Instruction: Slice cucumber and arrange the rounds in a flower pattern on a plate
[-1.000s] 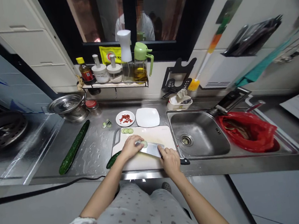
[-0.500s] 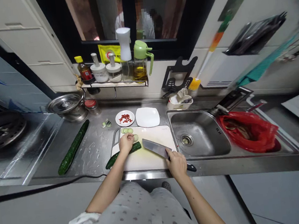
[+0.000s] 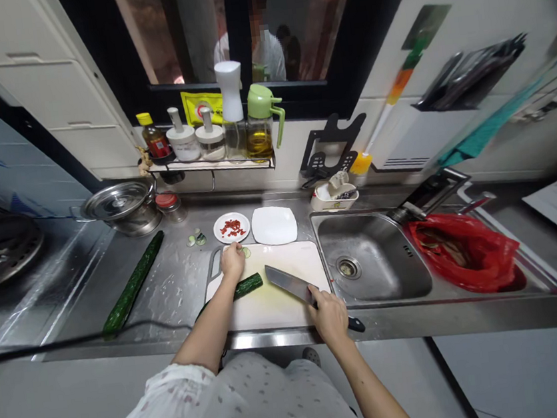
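My right hand (image 3: pixel 329 314) is wrapped around the black handle of a cleaver (image 3: pixel 290 284), its wide blade angled up and left over the white cutting board (image 3: pixel 290 311). At the board's upper left is my left hand (image 3: pixel 233 261), fingers drawn together at a thin cucumber slice (image 3: pixel 246 252). The hand covers the other slices there. A cut cucumber (image 3: pixel 247 285) lies on the board, partly behind my left forearm. Just beyond the board are a white plate with chopped red pieces (image 3: pixel 219 236) and a bare white square plate (image 3: pixel 274 225).
A whole cucumber (image 3: pixel 133 284) lies on the left of the counter, near cucumber ends (image 3: pixel 196 237) and a lidded steel pot (image 3: pixel 130 209). On the right is a sink (image 3: pixel 374 252) with a red plastic bag (image 3: pixel 489 249). Condiment bottles line a shelf (image 3: pixel 213 165) above.
My left hand has moved slightly up the board with the slice, towards the other slices, and now hides them. My right hand and the cleaver stay nearly where they were.
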